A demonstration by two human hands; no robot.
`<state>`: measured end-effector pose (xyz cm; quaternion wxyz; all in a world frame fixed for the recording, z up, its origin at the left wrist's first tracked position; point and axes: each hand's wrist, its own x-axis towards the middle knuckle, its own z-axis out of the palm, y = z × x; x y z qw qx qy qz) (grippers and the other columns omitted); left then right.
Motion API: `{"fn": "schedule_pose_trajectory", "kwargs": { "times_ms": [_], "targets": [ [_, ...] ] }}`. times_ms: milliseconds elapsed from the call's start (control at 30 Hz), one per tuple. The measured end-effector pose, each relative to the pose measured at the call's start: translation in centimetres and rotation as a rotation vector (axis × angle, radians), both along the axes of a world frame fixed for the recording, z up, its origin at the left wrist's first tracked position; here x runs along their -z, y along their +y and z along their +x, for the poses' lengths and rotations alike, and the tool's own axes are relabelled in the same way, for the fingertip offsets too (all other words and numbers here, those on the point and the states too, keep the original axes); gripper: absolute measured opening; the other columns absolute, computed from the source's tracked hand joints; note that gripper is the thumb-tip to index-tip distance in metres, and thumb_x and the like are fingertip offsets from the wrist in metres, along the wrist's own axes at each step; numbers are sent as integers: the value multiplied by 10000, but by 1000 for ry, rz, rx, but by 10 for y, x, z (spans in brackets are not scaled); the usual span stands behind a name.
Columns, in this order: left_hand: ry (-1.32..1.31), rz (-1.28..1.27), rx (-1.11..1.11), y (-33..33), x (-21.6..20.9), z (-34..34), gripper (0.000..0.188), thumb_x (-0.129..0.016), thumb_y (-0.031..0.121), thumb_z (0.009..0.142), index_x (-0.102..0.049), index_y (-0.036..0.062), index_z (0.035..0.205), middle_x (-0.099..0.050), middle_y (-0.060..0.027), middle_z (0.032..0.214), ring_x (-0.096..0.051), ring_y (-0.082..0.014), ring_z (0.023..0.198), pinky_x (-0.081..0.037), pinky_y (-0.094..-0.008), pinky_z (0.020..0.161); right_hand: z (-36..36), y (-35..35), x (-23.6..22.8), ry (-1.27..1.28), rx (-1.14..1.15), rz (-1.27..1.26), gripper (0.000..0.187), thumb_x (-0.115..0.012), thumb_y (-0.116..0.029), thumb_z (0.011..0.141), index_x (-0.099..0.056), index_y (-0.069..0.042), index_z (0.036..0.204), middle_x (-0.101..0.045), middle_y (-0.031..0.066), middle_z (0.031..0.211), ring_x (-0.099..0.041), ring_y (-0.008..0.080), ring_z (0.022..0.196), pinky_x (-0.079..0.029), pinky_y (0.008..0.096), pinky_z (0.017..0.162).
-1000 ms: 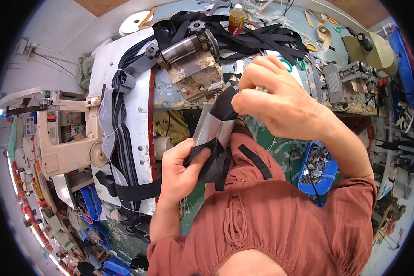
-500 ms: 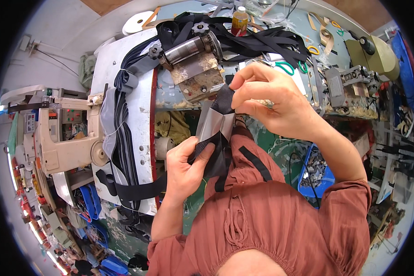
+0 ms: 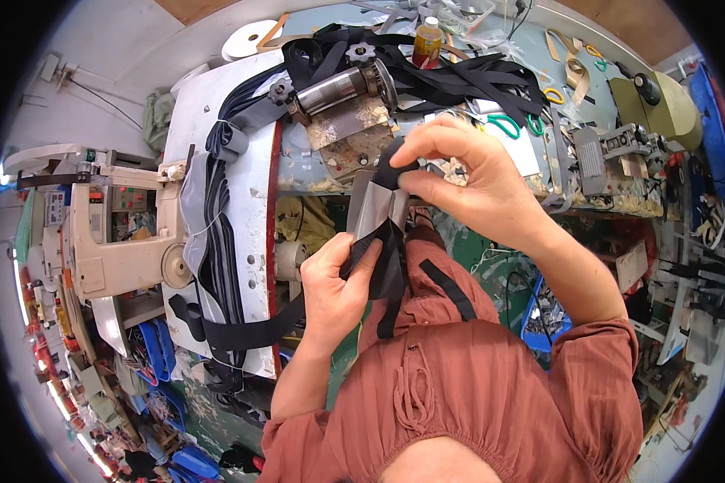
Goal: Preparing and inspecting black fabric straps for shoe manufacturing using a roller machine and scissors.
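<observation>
In front of my body I hold a bent, shiny metal plate (image 3: 372, 211) with black webbing (image 3: 390, 167) running along it. My left hand (image 3: 338, 274) is closed at its lower end, the thumb pressing the folded black strap there. At the upper end my right hand (image 3: 475, 177) pinches the strap between thumb and fingertips. Below the plate the webbing hangs down over my lap. Another black strap (image 3: 254, 332) runs from the white table to behind my left wrist.
Left stands a white table (image 3: 254, 177) with a long bundle of black straps (image 3: 217, 229), beside a cream sewing machine (image 3: 105, 249). Ahead are a roller machine (image 3: 334, 90), a bottle (image 3: 428, 44) and green-handled scissors (image 3: 503, 125). A blue basket (image 3: 540, 338) sits low on the right.
The strap's upper end now curls over near the plate, and my right hand has come slightly lower and left. My left hand, with the plate, has shifted slightly right.
</observation>
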<state>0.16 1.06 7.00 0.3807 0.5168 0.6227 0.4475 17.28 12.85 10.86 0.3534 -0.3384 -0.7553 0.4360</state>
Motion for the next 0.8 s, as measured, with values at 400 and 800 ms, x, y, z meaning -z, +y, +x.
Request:
{"fn": "schedule_pose_trajectory", "kwargs": {
  "times_ms": [400,800],
  "targets": [
    [266,175,28,11,-4,11,86,-608,-24,769,-581,-22,850,-575,-142,743,-568,-300,623,-440,-330,578,-12,0,2,62,20,-154,153,-692,-168,758,-624,-34,787,-526,77,884,-528,195,929,-443,313,749],
    [-57,-34,22,15,4,16,114,-618,44,841,-560,-27,773,-520,-39,607,-467,-77,547,-372,-237,511,-19,19,-3,141,-51,-348,342,-706,-147,777,-519,-54,1049,-587,0,851,-534,69,806,-425,245,757]
  ]
}}
